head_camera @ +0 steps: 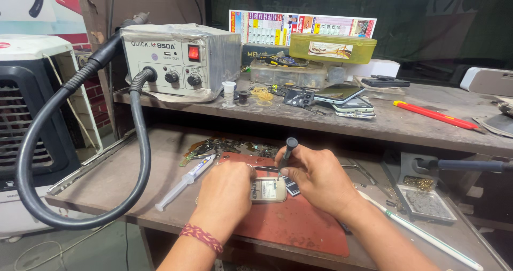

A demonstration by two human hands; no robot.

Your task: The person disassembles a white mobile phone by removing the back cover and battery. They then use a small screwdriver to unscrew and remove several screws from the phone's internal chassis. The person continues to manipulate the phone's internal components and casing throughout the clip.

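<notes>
An opened phone [270,190] lies face down on a red work mat [296,225] on the lower bench. My left hand [227,188] rests on the phone's left end and holds it down; a woven red band circles that wrist. My right hand [315,176] grips a small black-handled screwdriver [288,149], held upright with its tip at the phone's upper right corner. A pair of metal tweezers [264,169] lies just behind the phone, partly hidden by my hands.
A syringe [184,181] lies left of the mat. A grey hot-air station [179,60] with a thick black hose [80,159] stands on the upper shelf, beside stacked phones [347,101], parts boxes and a red tool [435,115]. A soldering iron stand [422,193] sits right.
</notes>
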